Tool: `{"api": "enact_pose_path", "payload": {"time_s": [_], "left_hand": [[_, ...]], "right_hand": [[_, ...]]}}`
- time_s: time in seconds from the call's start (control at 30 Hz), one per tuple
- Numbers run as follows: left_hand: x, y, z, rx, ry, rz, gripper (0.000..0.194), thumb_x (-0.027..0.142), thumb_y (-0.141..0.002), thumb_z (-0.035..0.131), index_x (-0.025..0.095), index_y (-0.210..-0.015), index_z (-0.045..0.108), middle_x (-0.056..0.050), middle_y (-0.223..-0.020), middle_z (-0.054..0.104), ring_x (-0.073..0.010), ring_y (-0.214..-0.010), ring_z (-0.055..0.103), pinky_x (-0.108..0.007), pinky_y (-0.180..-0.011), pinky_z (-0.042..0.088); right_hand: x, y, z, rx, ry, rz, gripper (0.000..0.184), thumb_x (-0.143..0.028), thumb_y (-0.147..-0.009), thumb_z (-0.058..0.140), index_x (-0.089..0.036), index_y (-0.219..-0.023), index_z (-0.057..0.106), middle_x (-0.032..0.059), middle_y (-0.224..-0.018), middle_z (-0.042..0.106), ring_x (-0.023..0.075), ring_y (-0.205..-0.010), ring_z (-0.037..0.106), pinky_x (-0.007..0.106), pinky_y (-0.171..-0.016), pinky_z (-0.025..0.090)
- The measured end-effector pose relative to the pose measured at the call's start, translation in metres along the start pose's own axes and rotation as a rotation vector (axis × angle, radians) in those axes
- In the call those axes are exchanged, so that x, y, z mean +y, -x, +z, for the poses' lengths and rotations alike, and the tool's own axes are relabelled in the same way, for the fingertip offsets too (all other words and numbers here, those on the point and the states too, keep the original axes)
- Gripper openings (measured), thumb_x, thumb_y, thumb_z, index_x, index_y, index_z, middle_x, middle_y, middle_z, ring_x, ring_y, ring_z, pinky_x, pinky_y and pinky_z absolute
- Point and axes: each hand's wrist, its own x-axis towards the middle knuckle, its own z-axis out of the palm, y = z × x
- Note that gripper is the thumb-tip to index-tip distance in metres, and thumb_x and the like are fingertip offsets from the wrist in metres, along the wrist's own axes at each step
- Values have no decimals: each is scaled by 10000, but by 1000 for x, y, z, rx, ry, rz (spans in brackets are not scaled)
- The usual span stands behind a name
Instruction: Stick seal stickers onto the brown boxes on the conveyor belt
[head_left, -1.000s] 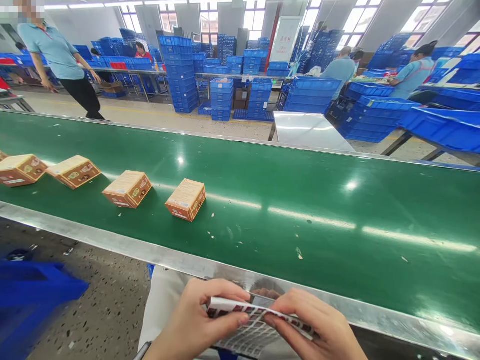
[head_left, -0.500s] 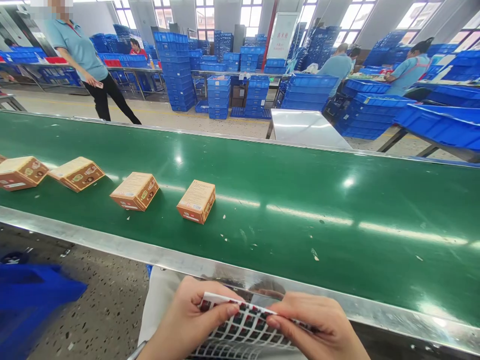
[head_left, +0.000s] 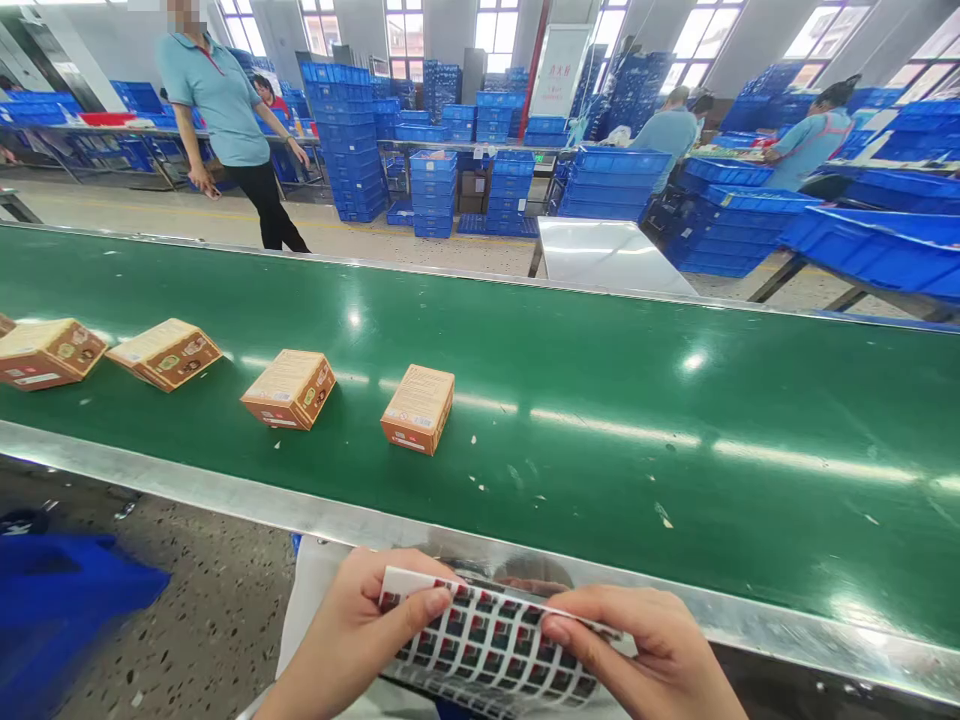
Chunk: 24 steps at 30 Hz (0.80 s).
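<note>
A white sheet of small dark green and red stickers (head_left: 487, 635) is stretched between my two hands, its lower part curving toward me. Thumb on top and fingers behind, my left hand (head_left: 367, 620) pinches the sheet's upper left corner. My right hand (head_left: 637, 640) grips the upper right edge between thumb and forefinger. Both hands are just in front of the metal rail (head_left: 360, 528) of a green conveyor belt (head_left: 570, 460). The closest carton on the belt is a small tan and brown box (head_left: 420, 405), standing apart from my hands.
To its left, more brown boxes (head_left: 289, 388) sit in a row. A metal table (head_left: 607, 255) and stacks of blue crates (head_left: 345, 140) stand beyond the belt. A person in a light blue shirt (head_left: 225, 110) is at the far side. Blue plastic (head_left: 67, 600) lies lower left.
The boxes have shifted right along the belt. My hands have spread slightly apart, and more of the sticker sheet's face shows. The person across the belt has moved right.
</note>
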Motion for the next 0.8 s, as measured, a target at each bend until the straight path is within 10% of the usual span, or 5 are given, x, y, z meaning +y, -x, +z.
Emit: {"api": "enact_pose_path", "payload": {"time_s": [0.53,0.8], "left_hand": [[-10,-2,10,-13,-24,11,407,551,-949,558,186,-834,698,1,-681,636,-125,-602,525,-193,-553,405],[0,0,22,-109,-148,40,406,510,-1019,418,198,-923,659,-4,-751,636,-138,-667,549,-213,-631,399]], "right_hand": [[14,5,-9,-29,66,24,356,-486,-1017,536,-286,-857,783,1,-760,746,208,-653,696,240,-633,571],[-5,-15,0,172,467,-513,127,-244,-1029,565,-218,-1103,665,48,-1073,742,209,-1009,690,292,-882,555]]}}
